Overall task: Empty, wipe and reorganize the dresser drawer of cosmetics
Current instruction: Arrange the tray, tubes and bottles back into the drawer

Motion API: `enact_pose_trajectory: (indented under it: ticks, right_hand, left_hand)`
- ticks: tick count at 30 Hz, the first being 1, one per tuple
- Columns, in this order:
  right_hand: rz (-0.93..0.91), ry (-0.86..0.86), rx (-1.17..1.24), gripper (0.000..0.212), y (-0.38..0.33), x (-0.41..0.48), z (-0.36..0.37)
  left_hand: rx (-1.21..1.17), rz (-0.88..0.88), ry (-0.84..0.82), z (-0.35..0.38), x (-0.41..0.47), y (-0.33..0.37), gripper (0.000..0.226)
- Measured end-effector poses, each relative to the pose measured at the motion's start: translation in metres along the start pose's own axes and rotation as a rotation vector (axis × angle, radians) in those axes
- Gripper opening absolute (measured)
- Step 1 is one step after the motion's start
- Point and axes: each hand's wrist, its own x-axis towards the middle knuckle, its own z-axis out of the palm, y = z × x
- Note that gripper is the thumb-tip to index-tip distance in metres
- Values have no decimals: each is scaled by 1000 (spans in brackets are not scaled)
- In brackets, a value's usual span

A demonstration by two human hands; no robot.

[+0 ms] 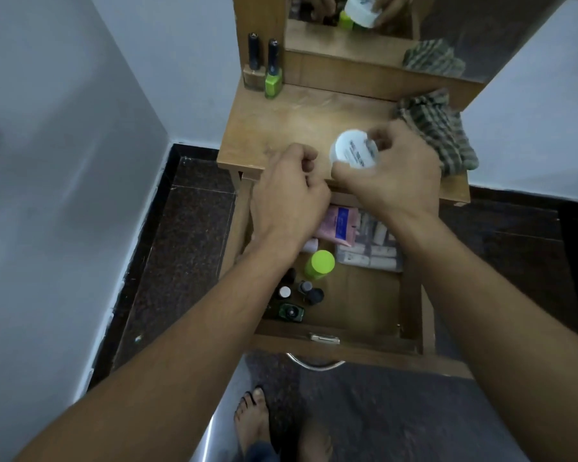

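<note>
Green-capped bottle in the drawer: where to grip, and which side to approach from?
Take the green-capped bottle by its round cap, straight down from above: it seems to stand upright, cap facing up. Its right side shows bare drawer floor; the pink pouch crowds the back, small dark bottles the front left.

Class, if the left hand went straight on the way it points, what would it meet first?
Most likely the white jar that the right hand grips, just beyond the knuckles of the left hand. Depth is unclear; it might instead land on the dresser top.
</note>
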Motion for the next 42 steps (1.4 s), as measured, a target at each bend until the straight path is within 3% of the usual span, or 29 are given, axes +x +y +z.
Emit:
enact_pose_trajectory:
  ticks: [13, 21, 36, 39, 42]
  right_hand:
    - [5, -358, -307, 70, 82, -94, 10]
    - [43, -465, -376, 57, 91, -103, 27]
    - [47, -478, -467, 66, 92, -106, 31]
    - [-8, -446, -487, 54, 78, -88, 16]
    - [-97, -290, -335, 34, 41, -51, 3]
  left_hand:
    - [59, -19, -50, 24, -55, -12, 27]
    - [80, -5, -63, 31, -67, -11, 27]
    - [48, -12, -35, 26, -68, -20, 29]
    - [37, -22, -3, 19, -60, -19, 29]
    - [24, -37, 76, 8, -41, -18, 30]
